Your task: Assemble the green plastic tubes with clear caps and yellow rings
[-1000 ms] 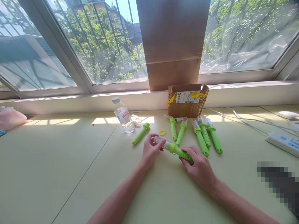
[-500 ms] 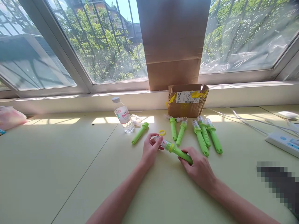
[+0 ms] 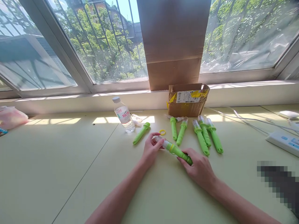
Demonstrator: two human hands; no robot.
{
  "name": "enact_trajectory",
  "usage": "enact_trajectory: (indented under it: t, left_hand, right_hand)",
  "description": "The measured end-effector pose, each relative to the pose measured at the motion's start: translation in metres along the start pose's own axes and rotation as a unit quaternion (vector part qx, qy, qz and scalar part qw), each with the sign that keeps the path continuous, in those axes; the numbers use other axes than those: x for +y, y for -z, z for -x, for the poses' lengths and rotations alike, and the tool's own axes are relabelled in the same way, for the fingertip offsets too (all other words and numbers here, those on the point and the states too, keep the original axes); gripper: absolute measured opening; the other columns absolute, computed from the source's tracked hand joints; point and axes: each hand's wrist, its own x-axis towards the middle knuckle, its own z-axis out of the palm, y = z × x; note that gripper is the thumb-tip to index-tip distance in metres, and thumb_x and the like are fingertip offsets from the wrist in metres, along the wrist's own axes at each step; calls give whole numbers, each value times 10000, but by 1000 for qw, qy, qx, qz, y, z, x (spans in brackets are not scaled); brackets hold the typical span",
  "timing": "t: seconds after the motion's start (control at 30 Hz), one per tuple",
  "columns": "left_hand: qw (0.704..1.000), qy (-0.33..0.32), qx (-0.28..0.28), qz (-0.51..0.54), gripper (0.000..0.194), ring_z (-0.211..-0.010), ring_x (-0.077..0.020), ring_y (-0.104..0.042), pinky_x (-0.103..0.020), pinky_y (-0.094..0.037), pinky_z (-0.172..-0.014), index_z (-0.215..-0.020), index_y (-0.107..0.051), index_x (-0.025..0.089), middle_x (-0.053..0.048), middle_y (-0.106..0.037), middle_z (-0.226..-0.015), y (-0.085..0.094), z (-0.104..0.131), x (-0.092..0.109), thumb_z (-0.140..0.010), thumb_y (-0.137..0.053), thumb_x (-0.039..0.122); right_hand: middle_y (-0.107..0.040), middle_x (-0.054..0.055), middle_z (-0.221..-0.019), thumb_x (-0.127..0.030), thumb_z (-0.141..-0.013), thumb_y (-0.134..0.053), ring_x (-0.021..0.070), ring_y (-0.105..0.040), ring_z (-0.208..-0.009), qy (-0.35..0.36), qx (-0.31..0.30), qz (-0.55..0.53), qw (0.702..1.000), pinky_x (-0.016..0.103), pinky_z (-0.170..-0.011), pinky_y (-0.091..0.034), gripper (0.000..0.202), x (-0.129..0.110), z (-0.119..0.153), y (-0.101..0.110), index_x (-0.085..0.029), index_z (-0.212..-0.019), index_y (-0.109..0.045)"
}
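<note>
Both hands hold one green-handled tube with a clear, ribbed end [image 3: 177, 150], tilted with its clear end up and to the left. My left hand [image 3: 151, 145] is closed around the clear end, fingertips pinching it. My right hand [image 3: 197, 165] grips the lower end of the green handle. A yellow band circles the tube near its middle. Just beyond my left hand lies a loose yellow ring [image 3: 162, 132]. A green handle without a clear end [image 3: 141, 133] lies to the left of it.
Several similar green tubes [image 3: 201, 137] lie to the right and behind. A water bottle [image 3: 125, 116] stands at the back left, near a crumpled clear wrapper [image 3: 136, 119]. An open cardboard box [image 3: 187, 107] sits against the sill. A power strip [image 3: 283, 143] with cables is at right.
The held tube has turned about its long axis: the red mark on its label is out of sight and grooves show on the handle. Both hands stay nearly in place.
</note>
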Motion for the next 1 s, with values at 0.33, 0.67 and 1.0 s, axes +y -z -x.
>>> enact_trajectory:
  t: [0.33, 0.67, 1.0]
  left_hand:
    - [998, -2, -62, -4, 374, -862, -196, -624, -343, -526, -747, -1050, -493, 187, -83, -643, -959, 5, 2, -2, -746, -642, 347]
    - [998, 11, 37, -54, 439, -563, -124, -574, -237, -509, -506, -936, -542, 162, -1, -580, -665, -3, -2, -4, -686, -663, 502]
    - [999, 23, 34, 1, 499, -588, -130, -609, -253, -507, -589, -986, -528, 175, -3, -646, -679, 2, -4, -4, -599, -780, 362]
  right_hand:
    - [-646, -7, -804, -319, -873, -490, 135, -577, -681, 0, 3, 8, 1000, 236, -588, -367, 171, -2, 0, 1, -228, -966, -601]
    - [-637, 26, -816, -304, -858, -528, 142, -580, -738, 31, 79, 26, 996, 226, -622, -392, 152, -4, 0, 2, -211, -938, -616]
    - [-670, 24, -835, -307, -880, -475, 135, -606, -684, 37, 40, 29, 998, 226, -567, -391, 200, 1, 1, -1, -198, -995, -598]
